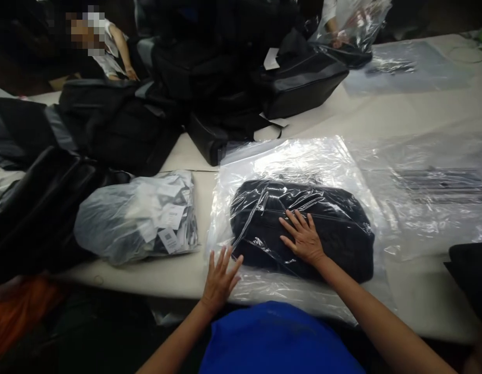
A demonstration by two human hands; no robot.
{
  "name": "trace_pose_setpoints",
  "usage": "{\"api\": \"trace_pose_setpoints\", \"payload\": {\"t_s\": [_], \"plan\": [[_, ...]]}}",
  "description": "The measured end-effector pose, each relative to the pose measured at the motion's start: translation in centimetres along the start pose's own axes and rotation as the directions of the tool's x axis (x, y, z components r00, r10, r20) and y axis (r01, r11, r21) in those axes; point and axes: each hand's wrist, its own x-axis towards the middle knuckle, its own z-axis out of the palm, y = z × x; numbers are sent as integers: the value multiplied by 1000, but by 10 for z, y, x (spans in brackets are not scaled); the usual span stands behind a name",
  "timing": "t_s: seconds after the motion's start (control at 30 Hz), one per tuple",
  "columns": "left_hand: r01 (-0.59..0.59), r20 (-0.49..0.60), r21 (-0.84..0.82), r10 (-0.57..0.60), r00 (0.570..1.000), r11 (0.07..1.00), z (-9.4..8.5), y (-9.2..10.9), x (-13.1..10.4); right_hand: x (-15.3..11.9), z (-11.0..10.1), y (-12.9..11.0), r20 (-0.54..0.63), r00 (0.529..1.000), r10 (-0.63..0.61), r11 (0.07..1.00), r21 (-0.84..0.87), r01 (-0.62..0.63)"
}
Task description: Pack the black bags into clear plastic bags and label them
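A black bag (pixel 342 223) lies on its side in front of me, inside a clear plastic bag (pixel 260 161) that spreads past it toward the back of the table. Spread flat, my right hand (pixel 303 240) rests on the plastic over the middle of the black bag. My left hand (pixel 221 279), fingers apart, is at the left edge of the plastic, near the black bag's lower left end. Neither hand grips anything.
Left of the plastic sits a translucent bag of paper tags (pixel 139 218). Black bags (pixel 108 119) pile up at the left and back. More clear plastic sheets (pixel 439 208) lie on the right. Across the white table (pixel 400 111), a person's hand (pixel 338 39) holds a plastic bag.
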Motion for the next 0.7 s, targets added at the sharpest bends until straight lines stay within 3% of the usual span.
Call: {"api": "trace_pose_setpoints", "payload": {"t_s": [0.03,0.1,0.17,0.2,0.27,0.37,0.47,0.6,0.7], "plan": [[141,-67,-41,-143,987,989,1,-1,-1,0,0,1,0,1000,-3,1000,-4,3],[383,-180,-125,-400,898,915,6,-3,4,1,1,1,-4,1000,-8,1000,-11,8],[477,-260,-134,-495,829,869,12,-7,8,3,2,1,-9,1000,-17,1000,-18,17],[473,-289,-104,-482,827,875,14,-10,7,3,2,1,-9,1000,-24,1000,-19,23],[402,-315,-21,-388,866,915,16,-18,-4,4,3,2,-6,999,-36,999,-22,35],[272,-326,64,-238,915,960,14,-29,-37,2,4,4,12,999,-49,998,-33,49],[180,-258,108,-148,955,978,13,-35,-74,2,4,6,32,997,-74,997,-37,75],[39,-69,-17,-40,997,999,3,-36,-112,3,2,6,43,996,-83,996,-30,84],[-39,33,-217,47,998,975,-26,-36,-113,5,0,5,60,995,-77,997,-20,78]]}}
